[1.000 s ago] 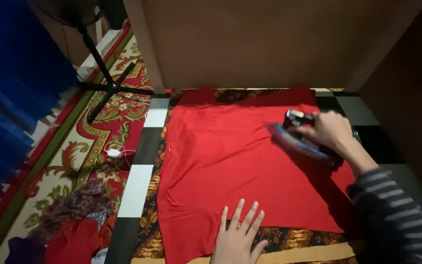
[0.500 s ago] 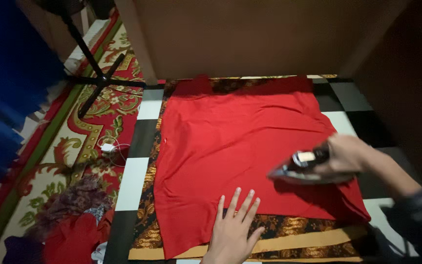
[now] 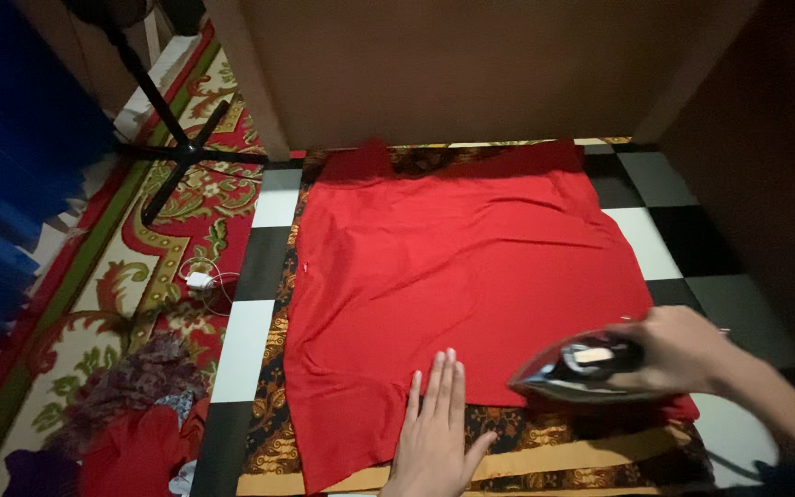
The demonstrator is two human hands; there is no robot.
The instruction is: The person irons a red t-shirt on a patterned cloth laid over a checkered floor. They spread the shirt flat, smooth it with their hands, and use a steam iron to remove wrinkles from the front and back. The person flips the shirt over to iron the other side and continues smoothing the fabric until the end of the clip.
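A red garment [image 3: 453,276] lies spread flat on a dark patterned cloth [image 3: 545,451] on the floor. My right hand [image 3: 683,350] grips a clothes iron [image 3: 581,368] by its handle; the iron rests at the garment's near right edge, tip pointing left. My left hand [image 3: 434,433] lies flat, fingers together, on the garment's near hem, just left of the iron's tip.
Black and white floor tiles [image 3: 259,267] border the cloth. A red patterned carpet [image 3: 140,267] lies to the left with a white charger and cable [image 3: 200,281], a black stand's legs [image 3: 177,152] and a pile of clothes [image 3: 140,423]. A brown wall [image 3: 462,74] rises behind.
My right hand has drawn the iron from the garment's far right side down to its near right edge. My left hand's fingers have closed together and stayed on the hem.
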